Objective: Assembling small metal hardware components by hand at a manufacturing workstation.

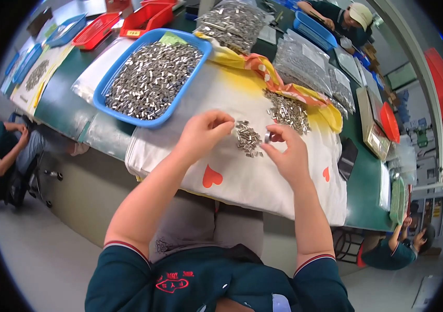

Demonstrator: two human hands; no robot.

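A small heap of short silvery metal tubes [247,139] lies on a white cloth [180,156] printed with red hearts. At the heap's left edge is my left hand [207,133], its thumb and fingertips pressed together; whatever they hold, if anything, is hidden. On the other side, my right hand [287,154] is curled, with a small shiny metal piece [268,137] showing between thumb and forefinger. Behind my right hand a larger loose pile of the same tubes [290,113] spreads toward a rolled yellow and orange cloth [263,70].
A blue basket [96,101] full of metal tubes stands at the left. Bags of metal parts [304,65] lie beyond the rolled cloth, red trays [96,31] at the far left. A black pouch [347,158] is on the right. Other people sit around the green table [362,200].
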